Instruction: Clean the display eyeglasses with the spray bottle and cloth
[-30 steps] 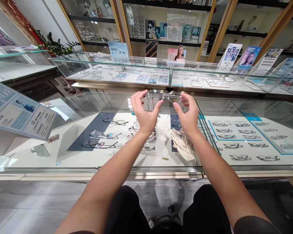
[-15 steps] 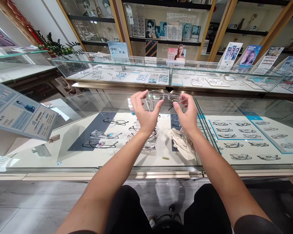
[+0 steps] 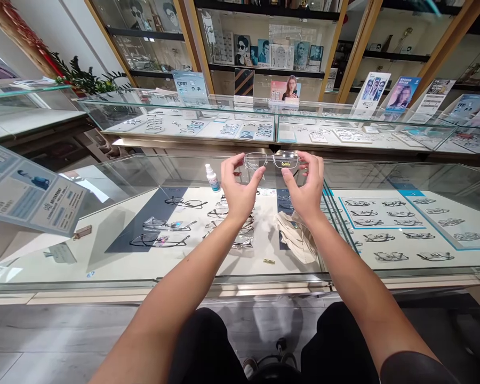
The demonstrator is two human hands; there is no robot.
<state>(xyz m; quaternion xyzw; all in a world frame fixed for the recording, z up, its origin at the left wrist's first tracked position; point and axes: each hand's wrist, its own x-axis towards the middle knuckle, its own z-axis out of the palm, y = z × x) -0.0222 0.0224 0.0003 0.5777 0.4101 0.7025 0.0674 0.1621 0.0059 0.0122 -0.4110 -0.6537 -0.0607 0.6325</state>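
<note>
A pair of thin-rimmed eyeglasses (image 3: 287, 160) is held up above the glass counter, its lenses facing me. My left hand (image 3: 240, 186) is closed on the left side of the frame, thumb below and fingers behind. On the other side, my right hand (image 3: 306, 184) pinches the right end, and a dark temple arm shows near its fingers. Yellow lettering marks the right lens. Below my right wrist lies a crumpled beige cloth (image 3: 298, 237). A small white spray bottle (image 3: 213, 178) stands left of my left hand.
Several eyeglasses (image 3: 160, 240) lie in the glass display case (image 3: 240, 280) under my arms, with more frames in the case to the right (image 3: 392, 256). A printed sign (image 3: 32, 184) stands at left. Behind runs another glass counter (image 3: 176, 106) with upright cards.
The eyeglasses have tilted slightly, and the lettering on the right lens shows more clearly. Both hands keep their grip. The view has shifted a little, revealing more of the spray bottle.
</note>
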